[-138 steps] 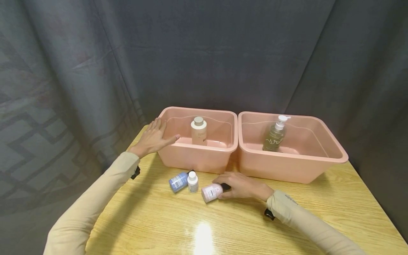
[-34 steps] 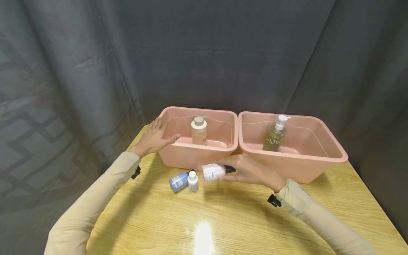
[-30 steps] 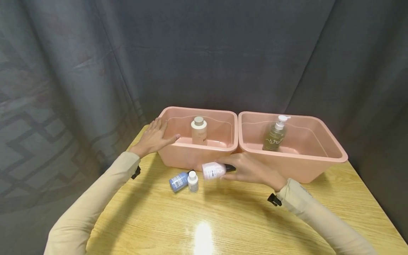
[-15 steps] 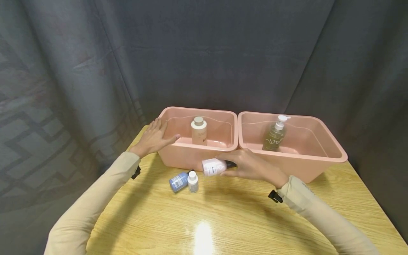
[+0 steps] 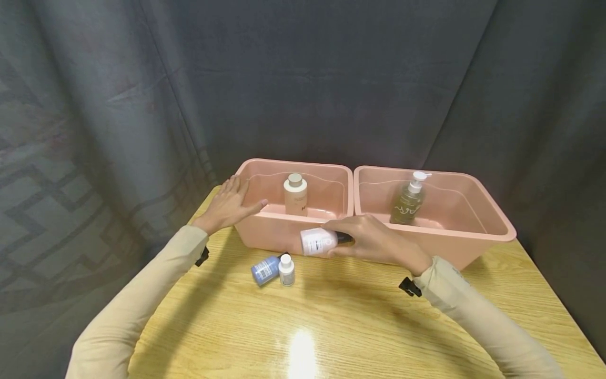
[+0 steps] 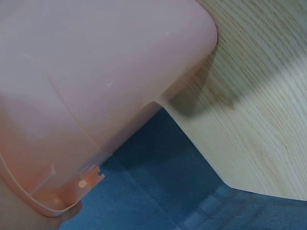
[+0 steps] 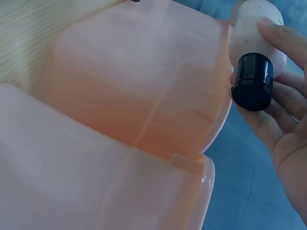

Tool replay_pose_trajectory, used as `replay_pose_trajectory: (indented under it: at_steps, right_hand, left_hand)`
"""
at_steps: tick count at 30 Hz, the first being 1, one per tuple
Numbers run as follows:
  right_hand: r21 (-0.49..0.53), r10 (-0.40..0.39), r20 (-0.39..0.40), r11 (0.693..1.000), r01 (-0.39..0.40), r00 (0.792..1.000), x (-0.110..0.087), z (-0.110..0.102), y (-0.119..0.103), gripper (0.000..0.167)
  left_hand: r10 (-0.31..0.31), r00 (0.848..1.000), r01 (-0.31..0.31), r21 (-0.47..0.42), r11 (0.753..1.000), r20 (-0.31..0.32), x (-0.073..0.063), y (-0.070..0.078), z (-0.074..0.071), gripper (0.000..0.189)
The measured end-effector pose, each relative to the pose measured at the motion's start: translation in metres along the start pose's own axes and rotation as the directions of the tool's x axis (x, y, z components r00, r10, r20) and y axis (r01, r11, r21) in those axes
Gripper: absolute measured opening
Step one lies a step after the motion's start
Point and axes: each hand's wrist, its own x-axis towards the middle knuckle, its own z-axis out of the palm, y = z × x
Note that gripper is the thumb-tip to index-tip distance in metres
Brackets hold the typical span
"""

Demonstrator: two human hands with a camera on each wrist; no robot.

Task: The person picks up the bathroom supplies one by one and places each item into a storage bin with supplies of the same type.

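Observation:
My right hand holds a small pale-pink bottle with a black cap. The bottle lies nearly level, its cap toward the palm, in front of the left pink bin. In the right wrist view, thumb and fingers grip the bottle's body beside the bin's rim, with the black cap pointing down the view. My left hand rests on the left rim of that bin, fingers straight. A blue bottle lies on the table, next to an upright small white bottle.
A cream bottle with a grey cap stands inside the left bin. The right pink bin sits close beside it and holds a green pump bottle. Both stand on the wooden table, with a grey curtain behind.
My right hand has raised the pink bottle off the table and moved it up in front of the left bin, still rising slightly in the last second. My left hand stays put.

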Motion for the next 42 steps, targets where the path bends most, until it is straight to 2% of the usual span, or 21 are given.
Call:
replay_pose_trajectory:
  at_steps: [8,13,19,26,42]
  right_hand:
    - [0.009,0.024,0.002,1.000,-0.024,1.000,0.003,-0.006,-0.003,0.044]
    - [0.017,0.000,-0.009,1.000,0.000,1.000,0.005,-0.009,-0.002,0.038]
    - [-0.012,-0.041,-0.049,0.999,0.040,0.998,0.010,-0.014,0.002,0.042]
    - [-0.039,-0.047,-0.069,0.998,0.044,0.996,0.015,-0.021,0.002,0.045]
    - [0.002,-0.060,-0.091,0.998,0.061,0.994,0.027,-0.023,0.009,0.040]
  left_hand:
    - [0.003,1.000,-0.003,-0.008,1.000,-0.006,0.001,-0.001,0.001,0.108]
    - [0.005,1.000,-0.005,-0.015,1.000,-0.017,0.001,-0.002,0.002,0.107]
    - [0.001,1.000,-0.002,-0.020,1.000,-0.018,0.001,-0.002,0.002,0.106]
    - [-0.006,1.000,0.006,-0.016,1.000,-0.002,0.001,-0.002,0.002,0.106]
    - [0.010,1.000,-0.011,-0.025,1.000,-0.008,0.001,-0.003,0.003,0.103]
